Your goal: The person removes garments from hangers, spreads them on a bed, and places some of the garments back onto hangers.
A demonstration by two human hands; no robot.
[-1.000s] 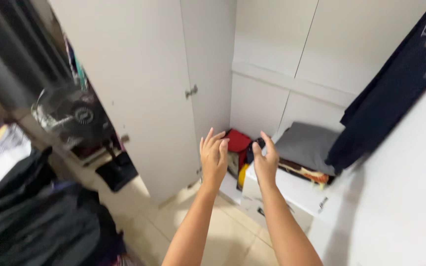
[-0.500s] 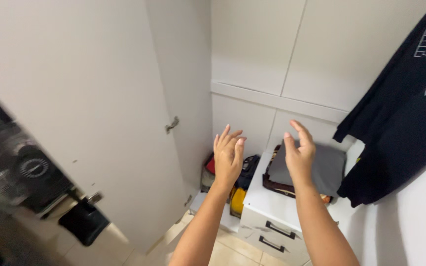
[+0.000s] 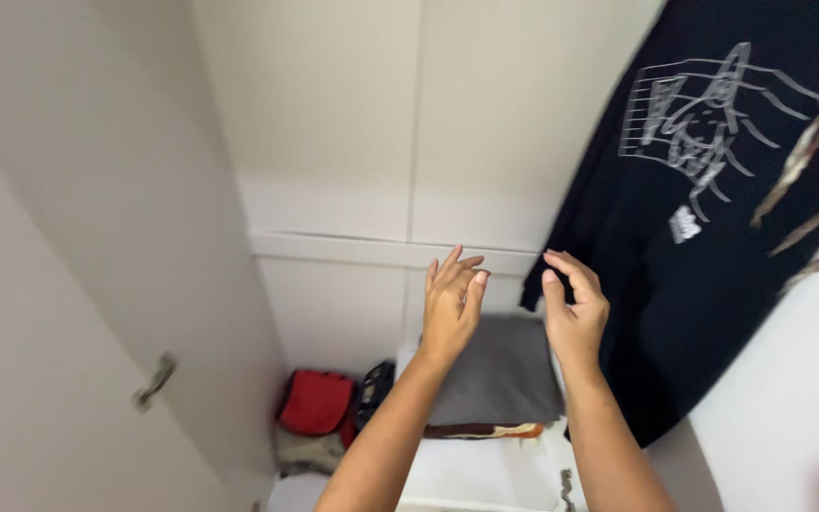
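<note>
- No package, sign or screen was visible in this corner of the room.
- The only thing like a label was a small white printed patch [image 3: 683,225] on the dark hanging shirt [image 3: 713,284], at the right side, low under the shirt's white line drawing [image 3: 703,109]. The patch was roughly square, white on the dark cloth, and too small and blurred to tell more about it.

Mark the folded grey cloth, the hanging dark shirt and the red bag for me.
folded grey cloth [image 3: 504,374], head view, middle of its top face.
hanging dark shirt [image 3: 713,237], head view, its front below the print.
red bag [image 3: 317,402], head view, centre of its front.
</note>
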